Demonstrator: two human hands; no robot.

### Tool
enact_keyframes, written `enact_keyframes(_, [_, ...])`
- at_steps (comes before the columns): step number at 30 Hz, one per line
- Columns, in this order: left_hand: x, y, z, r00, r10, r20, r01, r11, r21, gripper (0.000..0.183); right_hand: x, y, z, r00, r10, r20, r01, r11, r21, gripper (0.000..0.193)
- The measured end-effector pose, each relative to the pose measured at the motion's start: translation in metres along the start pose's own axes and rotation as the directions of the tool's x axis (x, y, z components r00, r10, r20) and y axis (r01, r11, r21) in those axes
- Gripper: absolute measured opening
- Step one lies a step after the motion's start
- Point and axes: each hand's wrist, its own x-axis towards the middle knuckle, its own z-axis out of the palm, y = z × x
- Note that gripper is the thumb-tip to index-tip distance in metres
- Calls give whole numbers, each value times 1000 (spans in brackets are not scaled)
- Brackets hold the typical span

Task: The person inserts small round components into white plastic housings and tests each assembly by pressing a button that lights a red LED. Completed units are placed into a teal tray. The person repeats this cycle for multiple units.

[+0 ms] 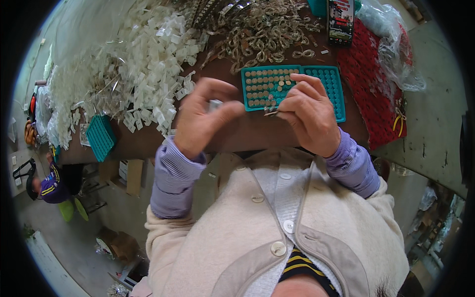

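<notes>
My left hand (203, 119) is slightly blurred above the table, its fingers curved and thumb apart. A small white plastic piece (214, 105) shows inside that curl, seemingly held there. With fingers pinched, my right hand (314, 116) is over the front of a teal tray (244, 90). Small metallic pieces (271, 113) stick out at its fingertips, their exact kind too small to make out. Rows of round beige pieces (262, 80) fill pockets in the tray's left part. Beside it, a second teal tray (341, 106) has rows of round pockets, partly hidden by my right hand.
White plastic pieces (153, 64) heap up on the left, next to a tilted teal tray (100, 138). Looped shiny strands (262, 34) pile at the back. A phone (340, 22), red cloth (366, 84), clear plastic bag (396, 44) and yellow-handled pliers (397, 123) lie right. Another person (54, 185) is far left.
</notes>
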Motion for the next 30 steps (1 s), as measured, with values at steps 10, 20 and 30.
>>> enact_keyframes(10, [8,-23,-42,930,113,-349,286,375,882,31,-42,1,-10,950,311,-9,-284,878,385,14])
enact_keyframes(20, [-26,30,61,991,-117,61,131,928,-349,26,-27,-21,-1,935,352,45,-291,688,664,9])
enact_keyframes(30, [-34,16,65,984,-138,-116,75,900,-430,19,-32,-34,12,814,565,133,-446,461,768,6])
